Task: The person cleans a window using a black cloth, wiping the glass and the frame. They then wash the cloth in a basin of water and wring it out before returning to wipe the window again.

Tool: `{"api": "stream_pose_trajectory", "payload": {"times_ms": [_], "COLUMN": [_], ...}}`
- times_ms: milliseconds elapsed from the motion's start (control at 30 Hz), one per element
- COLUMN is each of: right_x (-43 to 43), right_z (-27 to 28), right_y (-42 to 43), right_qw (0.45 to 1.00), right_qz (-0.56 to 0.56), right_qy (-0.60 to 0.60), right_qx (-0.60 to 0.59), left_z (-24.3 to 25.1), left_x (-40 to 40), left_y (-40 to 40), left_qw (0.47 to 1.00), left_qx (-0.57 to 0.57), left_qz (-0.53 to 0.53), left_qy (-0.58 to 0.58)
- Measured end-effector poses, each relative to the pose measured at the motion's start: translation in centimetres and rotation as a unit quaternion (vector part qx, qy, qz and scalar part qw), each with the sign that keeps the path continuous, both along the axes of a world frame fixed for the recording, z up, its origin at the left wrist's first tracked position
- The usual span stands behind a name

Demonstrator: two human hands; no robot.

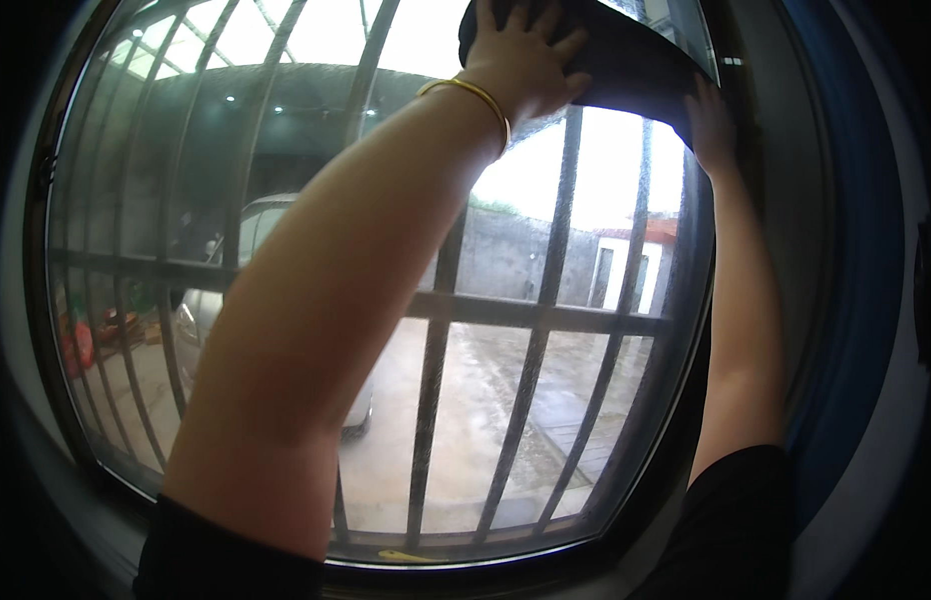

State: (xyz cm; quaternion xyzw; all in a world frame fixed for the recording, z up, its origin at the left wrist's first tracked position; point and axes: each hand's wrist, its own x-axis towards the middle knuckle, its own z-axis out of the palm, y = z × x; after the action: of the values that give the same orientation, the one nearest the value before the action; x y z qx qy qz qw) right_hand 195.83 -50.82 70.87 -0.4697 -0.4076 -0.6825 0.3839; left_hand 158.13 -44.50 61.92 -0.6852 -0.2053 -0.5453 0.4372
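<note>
A dark cloth [638, 64] lies against the upper part of the window glass [510, 172]. Spread fingers of my left hand [527, 56] press flat on the cloth's left part, and a gold-coloured bangle [477, 94] circles that wrist. My right hand [710, 127] touches the right end of the same cloth, beside the dark window frame [698, 315]. Dim light there hides whether its fingers grip the cloth. The cloth's top edge runs partly out of view.
Metal security bars [537, 330] stand beyond the glass. A yellow object [409, 556] lies at the bottom of the window. Outside are a light-coloured car [199, 319], a grey wall [503, 247] and a small white building [615, 270]. Blue material [859, 315] hangs at right.
</note>
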Motion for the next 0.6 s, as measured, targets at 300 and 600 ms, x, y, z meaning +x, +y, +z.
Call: {"api": "stream_pose_trajectory", "payload": {"times_ms": [300,600], "right_x": [-2.4,-13.0], "right_z": [-12.2,-32.2], "right_y": [-1.0,1.7], "right_qw": [1.000,0.994], "right_qz": [-0.013,-0.034], "right_qy": [0.025,0.100], "right_qx": [0.003,0.005], "left_z": [-7.9,-22.4], "left_x": [1.3,-6.3], "left_y": [0.9,3.2], "left_qw": [1.000,0.985], "left_qx": [-0.012,-0.038], "left_qz": [0.003,-0.151], "left_qy": [0.020,0.070]}}
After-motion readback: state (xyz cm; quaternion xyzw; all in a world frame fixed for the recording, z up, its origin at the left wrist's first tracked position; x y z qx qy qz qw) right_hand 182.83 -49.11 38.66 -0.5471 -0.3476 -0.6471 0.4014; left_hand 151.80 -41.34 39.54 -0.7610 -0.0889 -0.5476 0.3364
